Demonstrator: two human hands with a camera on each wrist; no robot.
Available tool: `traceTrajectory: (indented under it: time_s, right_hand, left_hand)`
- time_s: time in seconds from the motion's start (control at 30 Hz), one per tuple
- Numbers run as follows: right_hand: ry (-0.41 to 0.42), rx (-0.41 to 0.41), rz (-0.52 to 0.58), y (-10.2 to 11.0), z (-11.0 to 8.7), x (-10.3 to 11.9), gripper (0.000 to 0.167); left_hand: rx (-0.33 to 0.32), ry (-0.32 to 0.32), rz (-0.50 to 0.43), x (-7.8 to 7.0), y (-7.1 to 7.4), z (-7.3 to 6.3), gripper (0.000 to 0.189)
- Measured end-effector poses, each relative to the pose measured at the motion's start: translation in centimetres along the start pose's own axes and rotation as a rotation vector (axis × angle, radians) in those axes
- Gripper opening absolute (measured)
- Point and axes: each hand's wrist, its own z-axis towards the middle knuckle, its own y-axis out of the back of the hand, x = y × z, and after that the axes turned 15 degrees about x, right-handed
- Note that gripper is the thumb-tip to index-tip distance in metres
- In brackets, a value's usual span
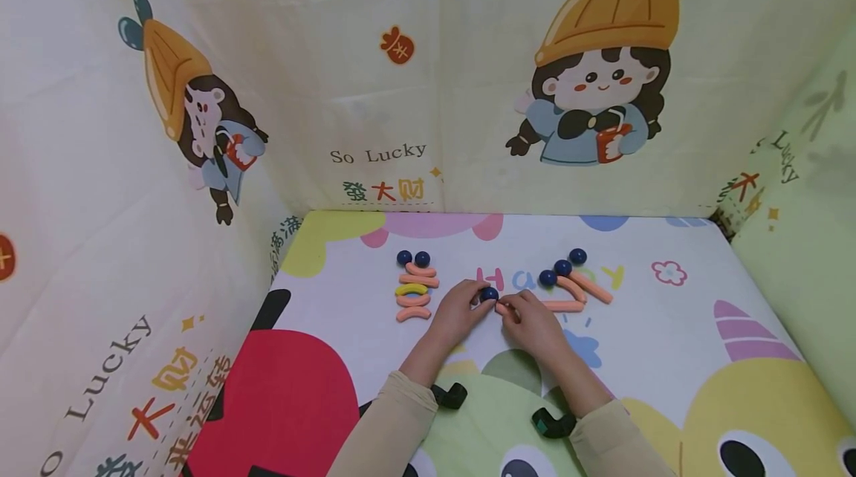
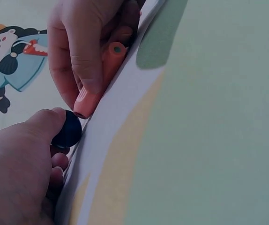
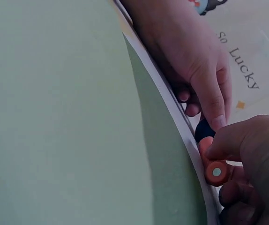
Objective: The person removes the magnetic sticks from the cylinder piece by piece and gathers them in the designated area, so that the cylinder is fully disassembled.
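Note:
My left hand (image 1: pixel 460 311) pinches a dark blue ball (image 1: pixel 490 294) between thumb and fingers near the middle of the table. Beside it, my right hand (image 1: pixel 535 322) pinches a salmon-pink rod (image 2: pixel 86 101), its near end right at the ball in the left wrist view. In the right wrist view the rod (image 3: pixel 205 146) is partly covered by the thumb, and a round end face with a pale dot shows. To the right of that hand lie another straight pink rod (image 1: pixel 564 306), a curved pink rod (image 1: pixel 574 289) and a slanted pink rod (image 1: pixel 591 287).
Several dark blue balls (image 1: pixel 563 267) sit at the upper ends of the right-hand rods. On the left, two blue balls (image 1: pixel 423 259) top a column of pink pieces (image 1: pixel 413 313) and a yellow arc (image 1: pixel 411 289). Printed cloth walls (image 1: pixel 468 113) border the patterned tabletop (image 1: pixel 669 313).

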Motion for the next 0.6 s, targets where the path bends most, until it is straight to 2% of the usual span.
traceTrajectory:
  time_s: [0.23, 0.47, 0.6]
  right_hand:
    - [0.038, 0.023, -0.040, 0.9, -1.1, -0.7, 0.024]
    - [0.062, 0.034, -0.094, 2.2, -2.5, -2.7, 0.019]
    - [0.056, 0.004, -0.129, 2.9, -2.7, -4.0, 0.020]
  left_hand:
    - [-0.009, -0.005, -0.010, -0.2, 0.0, 0.1, 0.041]
    - [-0.019, 0.005, -0.003, -0.5, -0.1, 0.1, 0.041]
    - [-0.020, 0.006, -0.003, -0.5, 0.0, -0.1, 0.041]
